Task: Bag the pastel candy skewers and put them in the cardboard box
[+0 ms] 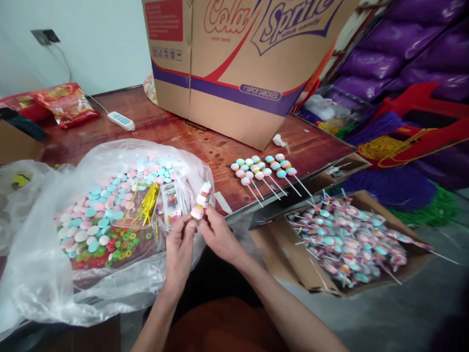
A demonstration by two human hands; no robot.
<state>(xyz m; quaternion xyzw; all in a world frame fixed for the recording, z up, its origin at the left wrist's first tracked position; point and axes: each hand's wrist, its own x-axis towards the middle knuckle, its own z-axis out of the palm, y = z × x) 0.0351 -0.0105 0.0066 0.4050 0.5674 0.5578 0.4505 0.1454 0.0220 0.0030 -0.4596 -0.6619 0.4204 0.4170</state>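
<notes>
A marshmallow-like candy skewer (201, 200), pink, white and blue with a green-yellow piece in it, points upward in front of me; it seems to be in a printed clear wrapper. My left hand (180, 242) is closed, pinching its lower end between thumb and fingers. From the other side my right hand (219, 235) is closed on the same lower part, fingertips close to the left ones. Beside them lie a stack of printed clear wrappers (171, 201) and a bundle of gold foil ties (148, 205). The skewer's stick is hidden by my hands.
Loose pastel candies (95, 205) and gummy rings (124, 247) lie on a plastic bag (40, 278). Several unwrapped skewers (262, 171) line the table edge. An open carton (278, 249) of wrapped skewers stands right; a big cardboard box (220, 93) stands behind.
</notes>
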